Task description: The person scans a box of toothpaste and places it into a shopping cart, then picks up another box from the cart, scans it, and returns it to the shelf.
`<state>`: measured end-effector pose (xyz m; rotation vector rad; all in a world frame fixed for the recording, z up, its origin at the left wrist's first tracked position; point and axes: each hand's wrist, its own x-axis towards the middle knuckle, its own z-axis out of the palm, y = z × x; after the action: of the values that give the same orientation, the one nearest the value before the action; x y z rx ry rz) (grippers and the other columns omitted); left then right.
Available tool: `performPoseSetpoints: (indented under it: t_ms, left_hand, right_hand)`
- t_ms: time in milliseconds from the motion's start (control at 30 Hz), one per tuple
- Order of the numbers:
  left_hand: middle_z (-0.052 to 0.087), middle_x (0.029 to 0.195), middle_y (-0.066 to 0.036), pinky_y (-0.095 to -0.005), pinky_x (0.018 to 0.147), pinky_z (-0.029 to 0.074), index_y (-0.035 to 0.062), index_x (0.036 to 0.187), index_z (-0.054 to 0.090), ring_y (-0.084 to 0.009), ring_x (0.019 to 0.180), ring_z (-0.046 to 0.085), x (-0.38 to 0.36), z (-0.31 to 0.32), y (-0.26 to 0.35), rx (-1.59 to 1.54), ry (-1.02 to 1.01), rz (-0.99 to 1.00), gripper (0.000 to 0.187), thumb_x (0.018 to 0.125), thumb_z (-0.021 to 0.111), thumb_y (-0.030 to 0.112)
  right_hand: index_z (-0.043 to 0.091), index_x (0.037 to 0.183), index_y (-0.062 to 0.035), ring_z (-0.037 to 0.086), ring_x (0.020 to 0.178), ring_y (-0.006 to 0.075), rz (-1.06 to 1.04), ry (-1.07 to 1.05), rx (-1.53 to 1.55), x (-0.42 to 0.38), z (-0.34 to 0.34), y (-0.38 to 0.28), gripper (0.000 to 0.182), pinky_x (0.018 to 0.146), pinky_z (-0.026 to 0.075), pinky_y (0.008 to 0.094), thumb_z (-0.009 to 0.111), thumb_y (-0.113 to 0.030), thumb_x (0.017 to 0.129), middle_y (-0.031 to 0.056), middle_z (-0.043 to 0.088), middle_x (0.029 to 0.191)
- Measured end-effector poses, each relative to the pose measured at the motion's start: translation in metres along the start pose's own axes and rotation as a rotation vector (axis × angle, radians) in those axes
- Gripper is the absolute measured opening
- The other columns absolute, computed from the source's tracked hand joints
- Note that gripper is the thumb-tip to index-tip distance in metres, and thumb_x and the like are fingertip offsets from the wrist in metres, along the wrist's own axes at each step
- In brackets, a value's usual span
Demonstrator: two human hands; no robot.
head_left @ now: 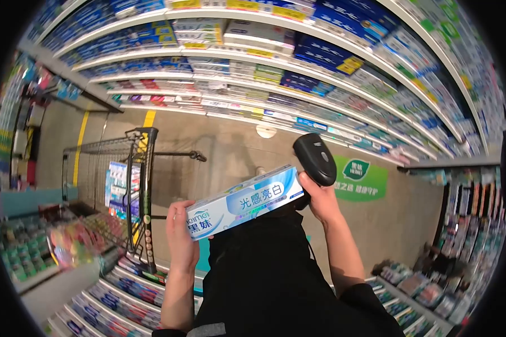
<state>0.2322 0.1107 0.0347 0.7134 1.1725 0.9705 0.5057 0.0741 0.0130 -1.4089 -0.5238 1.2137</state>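
Observation:
A long white and blue toothpaste box (247, 202) with Chinese lettering is held slightly tilted in front of my body, its right end higher. My left hand (181, 233) grips the box's left end, fingers curled over the edge. In my right hand (320, 196) is a black handheld barcode scanner (315, 159), its head rising above my thumb. The same hand lies against the right end of the box. My palm and the box hide most of the scanner's handle.
Shelves (253, 53) of boxed goods curve across the front and right. A wire shopping cart (143, 196) stands at my left. A green floor sticker (362, 180) lies beyond my right hand. Low racks of packaged goods (118, 297) are close behind on both sides.

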Motion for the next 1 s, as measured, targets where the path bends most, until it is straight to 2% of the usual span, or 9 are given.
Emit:
performPoseSetpoints:
  t_ms: [300, 433, 467, 533, 600, 733, 800, 933, 1000]
  left_hand:
    - [0.060, 0.089, -0.008, -0.0315, 0.051, 0.052, 0.0074, 0.112, 0.049, -0.0193, 0.073, 0.064, 0.020, -0.014, 0.002, 0.090, -0.290, -0.246, 0.039, 0.096, 0.036, 0.041]
    - [0.061, 0.093, -0.011, -0.0336, 0.066, 0.051, 0.0125, 0.127, 0.042, -0.0190, 0.083, 0.061, 0.014, 0.010, 0.022, -0.087, -0.306, -0.418, 0.043, 0.097, 0.035, 0.042]
    - [0.061, 0.095, -0.011, -0.0309, 0.070, 0.049, 0.0125, 0.126, 0.043, -0.0189, 0.085, 0.060, 0.027, -0.005, 0.017, -0.017, -0.350, -0.258, 0.044, 0.095, 0.038, 0.043]
    - [0.060, 0.096, -0.011, -0.0300, 0.075, 0.043, 0.0031, 0.114, 0.048, -0.0192, 0.085, 0.057, 0.085, -0.075, -0.005, 0.356, 0.067, 0.198, 0.044, 0.096, 0.038, 0.041]
    - [0.056, 0.097, -0.019, -0.0399, 0.079, 0.039, -0.0053, 0.102, 0.052, -0.0324, 0.091, 0.053, 0.115, -0.151, -0.013, 1.066, 0.599, 0.542, 0.047, 0.097, 0.034, 0.038]
    - [0.047, 0.120, -0.032, -0.0485, 0.094, 0.036, -0.0046, 0.120, 0.048, -0.0438, 0.112, 0.045, 0.116, -0.238, -0.093, 1.619, 0.870, 0.008, 0.068, 0.094, 0.024, 0.054]
    - [0.048, 0.122, -0.032, -0.0497, 0.092, 0.037, 0.0002, 0.125, 0.048, -0.0438, 0.112, 0.047, 0.120, -0.258, -0.098, 1.259, 0.910, -0.074, 0.072, 0.093, 0.019, 0.058]
    - [0.059, 0.111, -0.024, -0.0504, 0.088, 0.041, 0.0019, 0.119, 0.055, -0.0420, 0.102, 0.055, 0.104, -0.173, -0.078, 1.506, 0.700, -0.162, 0.074, 0.092, 0.016, 0.058]
    - [0.061, 0.106, -0.024, -0.0507, 0.086, 0.043, 0.0010, 0.111, 0.060, -0.0405, 0.100, 0.057, 0.099, -0.144, -0.085, 1.543, 0.875, -0.124, 0.073, 0.093, 0.016, 0.057]
  right_hand:
    - [0.057, 0.113, -0.0036, 0.049, 0.088, 0.0065, -0.105, -0.040, -0.047, -0.057, -0.017, 0.012, 0.046, 0.074, 0.044, 0.0255, 0.075, -0.002, 0.071, -0.0021, 0.056, 0.099]
    - [0.055, 0.117, -0.0042, 0.053, 0.099, 0.0127, -0.103, -0.020, 0.081, -0.068, -0.040, 0.023, 0.045, 0.085, 0.044, 0.0300, 0.070, -0.002, 0.075, 0.0037, 0.058, 0.108]
    - [0.054, 0.118, -0.0043, 0.054, 0.101, 0.0146, -0.082, 0.004, 0.112, -0.071, -0.045, 0.027, 0.046, 0.087, 0.044, 0.0314, 0.070, -0.002, 0.074, 0.0055, 0.058, 0.109]
    - [0.054, 0.118, -0.0042, 0.055, 0.102, 0.0169, -0.050, 0.047, 0.179, -0.076, -0.061, 0.035, 0.048, 0.088, 0.045, 0.0330, 0.069, -0.001, 0.073, 0.0073, 0.058, 0.110]
    - [0.053, 0.118, -0.0039, 0.055, 0.101, 0.0176, -0.040, 0.087, 0.265, -0.078, -0.078, 0.045, 0.048, 0.087, 0.045, 0.0331, 0.068, 0.000, 0.073, 0.0075, 0.058, 0.110]
    - [0.056, 0.117, -0.0047, 0.056, 0.100, 0.0143, -0.028, 0.175, 0.322, -0.089, -0.119, 0.056, 0.045, 0.085, 0.046, 0.0307, 0.070, -0.003, 0.075, 0.0048, 0.060, 0.108]
    - [0.054, 0.118, -0.0040, 0.056, 0.100, 0.0158, -0.050, 0.165, 0.288, -0.091, -0.140, 0.054, 0.046, 0.085, 0.046, 0.0317, 0.069, -0.002, 0.075, 0.0063, 0.059, 0.109]
    - [0.050, 0.120, -0.0035, 0.055, 0.101, 0.0175, -0.072, 0.213, 0.205, -0.103, -0.179, 0.052, 0.049, 0.086, 0.045, 0.0326, 0.067, -0.001, 0.074, 0.0080, 0.056, 0.110]
    - [0.050, 0.120, -0.0037, 0.055, 0.101, 0.0172, -0.072, 0.244, 0.226, -0.105, -0.188, 0.055, 0.048, 0.086, 0.045, 0.0321, 0.067, -0.001, 0.074, 0.0078, 0.056, 0.110]
